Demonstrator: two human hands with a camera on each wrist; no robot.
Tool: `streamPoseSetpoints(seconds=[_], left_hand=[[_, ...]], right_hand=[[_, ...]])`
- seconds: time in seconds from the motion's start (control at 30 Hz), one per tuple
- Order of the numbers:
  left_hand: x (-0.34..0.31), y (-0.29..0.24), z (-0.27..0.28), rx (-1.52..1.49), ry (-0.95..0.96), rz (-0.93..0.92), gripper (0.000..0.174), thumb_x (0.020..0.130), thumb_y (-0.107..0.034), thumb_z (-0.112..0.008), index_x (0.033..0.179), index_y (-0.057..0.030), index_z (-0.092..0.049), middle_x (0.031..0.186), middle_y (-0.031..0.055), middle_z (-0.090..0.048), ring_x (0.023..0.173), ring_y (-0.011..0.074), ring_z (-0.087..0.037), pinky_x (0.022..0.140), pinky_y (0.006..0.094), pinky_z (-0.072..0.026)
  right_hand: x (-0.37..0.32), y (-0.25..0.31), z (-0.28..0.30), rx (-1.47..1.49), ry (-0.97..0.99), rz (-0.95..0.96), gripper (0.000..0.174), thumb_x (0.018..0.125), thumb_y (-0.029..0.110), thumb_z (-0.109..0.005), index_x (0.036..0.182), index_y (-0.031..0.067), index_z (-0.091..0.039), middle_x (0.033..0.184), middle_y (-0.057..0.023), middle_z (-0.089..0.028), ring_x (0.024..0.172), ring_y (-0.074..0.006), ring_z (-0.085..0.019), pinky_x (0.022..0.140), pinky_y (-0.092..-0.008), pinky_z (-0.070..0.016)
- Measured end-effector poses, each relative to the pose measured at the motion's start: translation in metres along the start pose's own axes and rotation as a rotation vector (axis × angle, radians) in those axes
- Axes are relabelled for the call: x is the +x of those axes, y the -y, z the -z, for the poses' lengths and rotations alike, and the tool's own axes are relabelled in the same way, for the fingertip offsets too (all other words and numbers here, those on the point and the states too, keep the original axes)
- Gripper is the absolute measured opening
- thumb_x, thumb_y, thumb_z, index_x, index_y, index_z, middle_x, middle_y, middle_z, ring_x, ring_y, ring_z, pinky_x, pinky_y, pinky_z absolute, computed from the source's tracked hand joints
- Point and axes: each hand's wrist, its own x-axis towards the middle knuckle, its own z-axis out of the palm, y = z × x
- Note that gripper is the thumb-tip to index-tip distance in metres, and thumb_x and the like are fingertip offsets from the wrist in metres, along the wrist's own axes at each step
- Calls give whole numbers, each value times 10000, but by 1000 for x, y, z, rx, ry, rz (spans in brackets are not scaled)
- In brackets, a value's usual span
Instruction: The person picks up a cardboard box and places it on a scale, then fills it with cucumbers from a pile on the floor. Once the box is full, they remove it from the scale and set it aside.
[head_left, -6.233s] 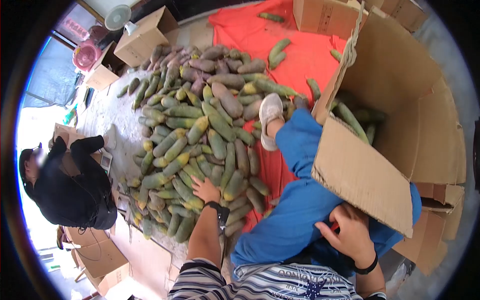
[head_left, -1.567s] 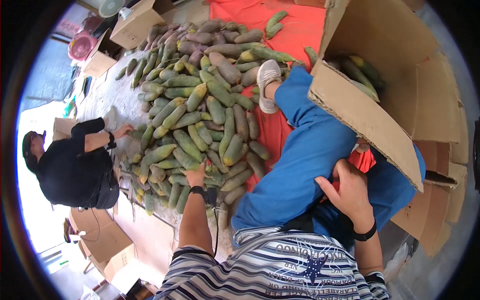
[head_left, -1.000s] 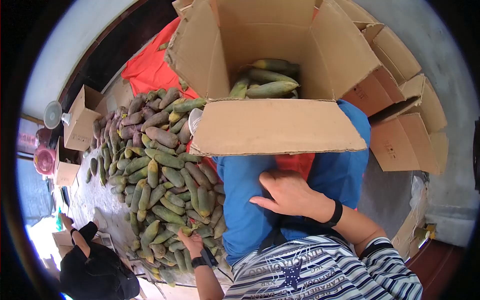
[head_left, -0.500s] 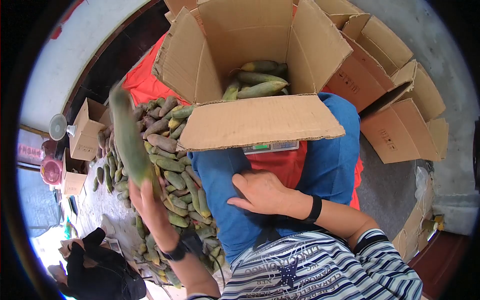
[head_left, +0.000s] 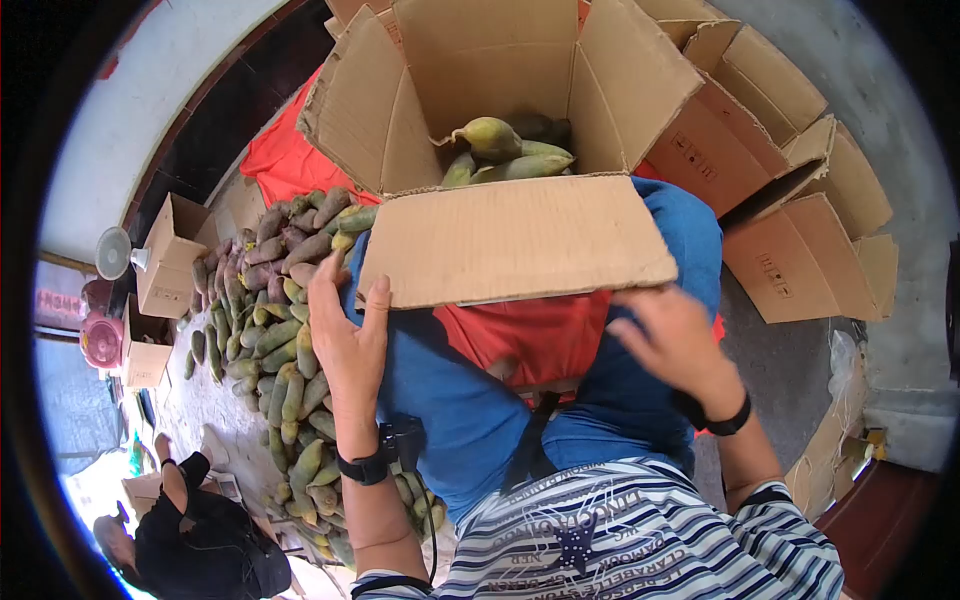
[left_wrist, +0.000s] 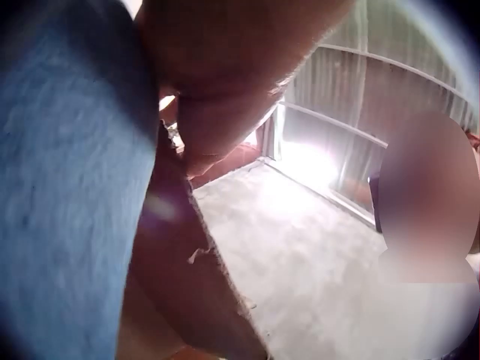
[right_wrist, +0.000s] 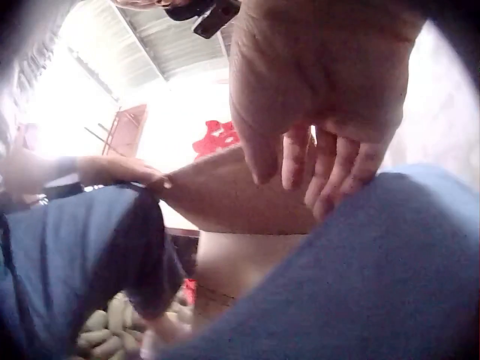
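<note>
In the head view a tall cardboard box [head_left: 485, 60] stands before my legs, with its near flap [head_left: 520, 240] folded out toward me. Inside lie several long green gourd-like vegetables [head_left: 525, 167], one with its yellowish end [head_left: 493, 134] facing up. My left hand [head_left: 347, 345] is at the flap's left corner, thumb over the cardboard and fingers extended along its side. At the right corner is my right hand [head_left: 680, 345], blurred, its fingers loosely extended. The right wrist view shows that hand [right_wrist: 322, 97] with fingers pointing down close to the flap [right_wrist: 240, 191].
A big pile of the same vegetables [head_left: 285, 340] covers the floor on the left, partly on a red sheet [head_left: 290, 150]. Another person [head_left: 200, 540] in black sits at lower left. Empty-looking cartons [head_left: 800, 260] stand at right, more cartons [head_left: 175, 255] at left.
My left hand has carried a vegetable from the pile to the box and let go; it is now at the flap's left corner. My right hand has left my thigh for the right corner.
</note>
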Motion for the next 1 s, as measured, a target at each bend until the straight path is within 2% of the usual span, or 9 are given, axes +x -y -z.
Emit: streamPoseSetpoints(seconds=[0.07, 0.1, 0.17, 0.2, 0.27, 0.37, 0.43, 0.57, 1.0], left_hand=[[-4, 1, 2, 90, 87, 13, 467, 921, -329, -569, 1224, 24, -523, 1178, 206, -568, 1132, 348, -526, 994, 412, -368], [-5, 2, 4, 92, 94, 21, 467, 921, -329, -569, 1224, 24, -523, 1178, 206, -568, 1132, 348, -526, 994, 412, -368], [-4, 4, 6, 222, 88, -61, 469, 952, -366, -491, 1205, 26, -536, 1112, 211, -594, 1044, 371, -561, 921, 421, -410], [-7, 4, 7, 266, 114, -41, 459, 997, -381, -380, 1224, -20, -549, 1164, 204, -584, 1090, 375, -544, 959, 409, -393], [-8, 7, 7, 294, 118, -49, 446, 1001, -366, -372, 1210, -19, -560, 1151, 198, -593, 1083, 371, -548, 953, 411, -396], [-8, 10, 5, 339, 94, -97, 427, 1009, -333, -358, 1169, -12, -589, 1110, 189, -613, 1059, 357, -562, 933, 407, -405], [-6, 9, 6, 252, 56, -105, 354, 984, -264, -427, 1116, 19, -595, 1034, 183, -622, 965, 358, -584, 865, 419, -430], [-6, 8, 4, 285, 45, -109, 395, 1000, -303, -389, 1116, 11, -599, 1022, 180, -624, 945, 357, -584, 855, 417, -430], [-9, 13, 6, 268, -1, -129, 459, 1015, -335, -341, 1097, 33, -603, 1015, 187, -634, 939, 355, -593, 844, 411, -437]], right_hand=[[0, -20, 18, -33, -218, -122, 257, 822, 158, -650, 1034, 24, -592, 1018, -155, -601, 923, -328, -606, 778, -383, -494], [0, -28, 24, -23, -319, -125, 227, 814, 89, -641, 1023, 17, -589, 1003, -146, -606, 932, -325, -607, 802, -374, -491], [0, -38, 22, -64, -429, -152, 180, 804, 53, -635, 975, 12, -599, 981, -134, -606, 904, -307, -609, 786, -361, -490], [0, -44, 18, -57, -420, -160, 180, 804, 53, -635, 975, 12, -599, 981, -134, -606, 904, -307, -609, 786, -361, -490], [0, -53, 10, -32, -476, -153, 130, 800, 45, -636, 923, 13, -613, 961, -126, -604, 875, -284, -608, 778, -346, -488], [-3, -55, 15, 151, -444, -222, 96, 796, 39, -631, 890, 20, -624, 964, -119, -602, 849, -271, -605, 770, -332, -484], [-2, -52, 17, 138, -414, -205, 102, 791, 49, -635, 890, 24, -627, 968, -113, -601, 853, -270, -602, 772, -335, -481], [0, -50, 19, -19, -347, -92, 130, 771, 93, -653, 885, 34, -631, 985, -94, -600, 890, -266, -589, 792, -348, -468], [-2, -50, 18, -42, -328, -80, 138, 766, 121, -660, 873, 41, -628, 1009, -85, -596, 933, -266, -570, 810, -360, -454]])
